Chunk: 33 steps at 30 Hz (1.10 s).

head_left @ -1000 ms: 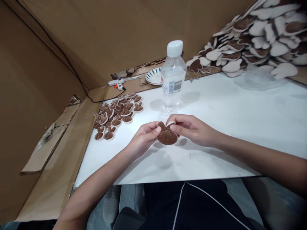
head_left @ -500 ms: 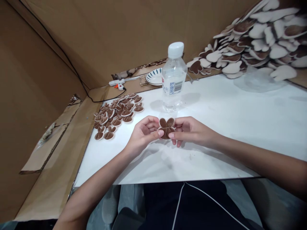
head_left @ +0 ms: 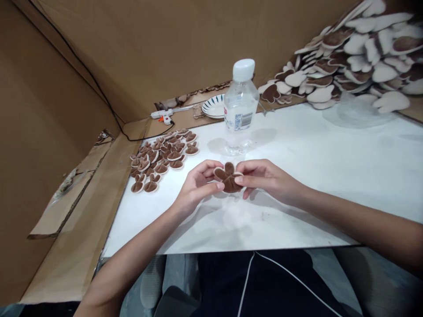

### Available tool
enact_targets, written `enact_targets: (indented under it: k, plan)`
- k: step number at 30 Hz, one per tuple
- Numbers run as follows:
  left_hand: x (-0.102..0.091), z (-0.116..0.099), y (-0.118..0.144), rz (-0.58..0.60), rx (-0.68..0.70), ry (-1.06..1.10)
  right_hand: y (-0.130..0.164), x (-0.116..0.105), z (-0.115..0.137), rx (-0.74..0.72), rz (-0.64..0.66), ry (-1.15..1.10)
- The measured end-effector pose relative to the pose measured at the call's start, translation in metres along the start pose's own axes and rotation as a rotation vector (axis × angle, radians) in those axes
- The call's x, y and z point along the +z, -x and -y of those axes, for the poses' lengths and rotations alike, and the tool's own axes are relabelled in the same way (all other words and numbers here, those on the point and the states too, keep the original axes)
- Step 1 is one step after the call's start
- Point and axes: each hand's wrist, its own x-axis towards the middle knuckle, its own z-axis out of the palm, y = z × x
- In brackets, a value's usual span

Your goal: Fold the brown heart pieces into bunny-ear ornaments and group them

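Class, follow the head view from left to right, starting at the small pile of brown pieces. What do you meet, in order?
Small pile → left hand → held brown piece → right hand → large heap of brown-and-white pieces.

Looking like a small craft workshop, a makeshift one. Being boxed in by brown cardboard [head_left: 172, 48] on the left and far sides. Using a plain white table [head_left: 330, 158] as a workbench. Keeping a glue gun [head_left: 167, 113] just beyond the table's far edge, with a black cord [head_left: 133, 140] leading up the left side. Holding brown-and-white plush pieces [head_left: 173, 156] in bulk: a cluster [head_left: 161, 168] at left on the white top, a much bigger heap [head_left: 358, 61] at far right, pointing to repeated handwork.
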Motion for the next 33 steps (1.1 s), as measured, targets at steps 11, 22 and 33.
enact_targets:
  k: [11, 22, 33]
  plan:
    - [0.005, 0.0, 0.0, -0.125, 0.007, -0.206, 0.0, 0.004, 0.0, 0.036, -0.06, 0.131]
    - [0.009, 0.008, -0.001, -0.152, -0.084, 0.073, 0.0, 0.002, -0.009, -0.182, -0.106, 0.277]
    - [0.012, 0.009, 0.004, -0.192, 0.147, -0.249, 0.0, 0.004, -0.007, -0.042, -0.065, -0.011]
